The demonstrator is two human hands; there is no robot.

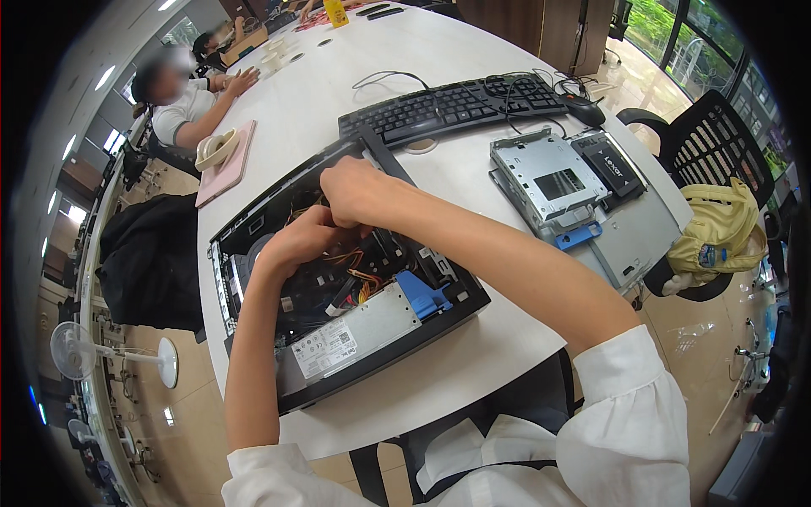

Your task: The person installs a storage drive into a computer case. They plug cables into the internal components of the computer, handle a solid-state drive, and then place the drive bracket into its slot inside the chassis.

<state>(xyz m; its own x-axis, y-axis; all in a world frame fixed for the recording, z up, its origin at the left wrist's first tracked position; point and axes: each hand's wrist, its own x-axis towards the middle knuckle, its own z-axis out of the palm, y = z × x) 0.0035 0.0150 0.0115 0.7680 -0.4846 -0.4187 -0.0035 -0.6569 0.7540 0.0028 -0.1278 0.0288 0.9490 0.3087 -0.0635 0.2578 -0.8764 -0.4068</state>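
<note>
An open desktop computer case [463, 314] lies on its side on the white table in front of me. Both hands reach inside it, close together near its middle. My right hand [353, 193] is curled, its fingertips pointing down and hidden behind the knuckles. Just left of and below it, my left hand [302, 237] has its fingers drawn together among the cables. What either hand grips is hidden. Nearer to me in the case are a silver power supply [351, 331], a blue plastic latch [421, 294] and some coloured wires [365, 275].
Behind the case lie a black keyboard [456, 108] and a mouse [583, 110]. To the right, a metal drive cage [549, 176] and a black boxed drive [610, 169] rest on a metal side panel [625, 241]. A pink tablet-like slab [226, 182] carries a tape roll [217, 149]. Another person sits far left.
</note>
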